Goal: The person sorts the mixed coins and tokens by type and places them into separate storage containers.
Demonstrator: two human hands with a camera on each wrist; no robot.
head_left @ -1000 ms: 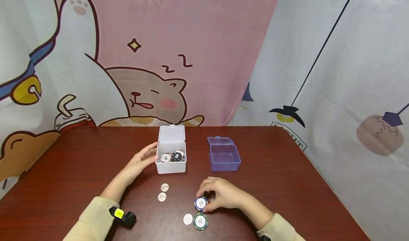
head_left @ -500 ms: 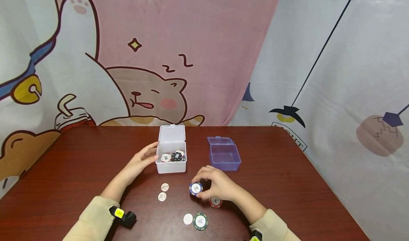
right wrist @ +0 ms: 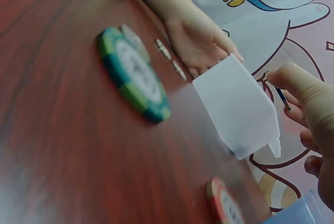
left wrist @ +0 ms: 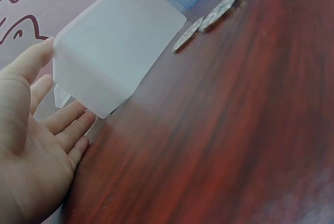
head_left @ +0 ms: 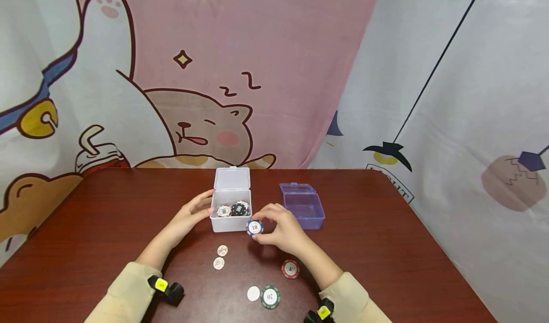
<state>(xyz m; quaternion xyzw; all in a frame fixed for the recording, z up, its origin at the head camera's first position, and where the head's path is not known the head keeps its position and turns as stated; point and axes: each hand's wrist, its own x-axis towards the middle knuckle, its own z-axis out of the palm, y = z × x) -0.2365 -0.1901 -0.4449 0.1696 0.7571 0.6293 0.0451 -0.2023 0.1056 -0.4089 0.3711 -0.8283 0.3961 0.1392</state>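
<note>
My right hand (head_left: 282, 230) pinches a blue-edged poker chip (head_left: 255, 227) marked 10 between thumb and fingertips, in front of the white box's right front corner. The white plastic box (head_left: 229, 225) has its lid (head_left: 232, 178) up; several poker chips (head_left: 238, 209), black and white ones on top, lie inside. At the box's left side rests my left hand (head_left: 188, 220), its fairly straight fingers touching the wall. The left wrist view shows this hand's thumb (left wrist: 34, 59) at the box's edge. In the right wrist view the pinched chip (right wrist: 283, 98) appears edge-on.
A translucent purple box (head_left: 312, 222) with a raised lid stands right of the white one. Nearer on the table are a red chip (head_left: 290, 269), a green chip (head_left: 270, 297) marked 20, a plain white disc (head_left: 253, 294) and two small patterned discs (head_left: 222, 250). A printed curtain hangs behind.
My right hand has lifted the blue chip from beside the green one and carried it up and left to the white box, uncovering the red chip. The left hand has stayed put.
</note>
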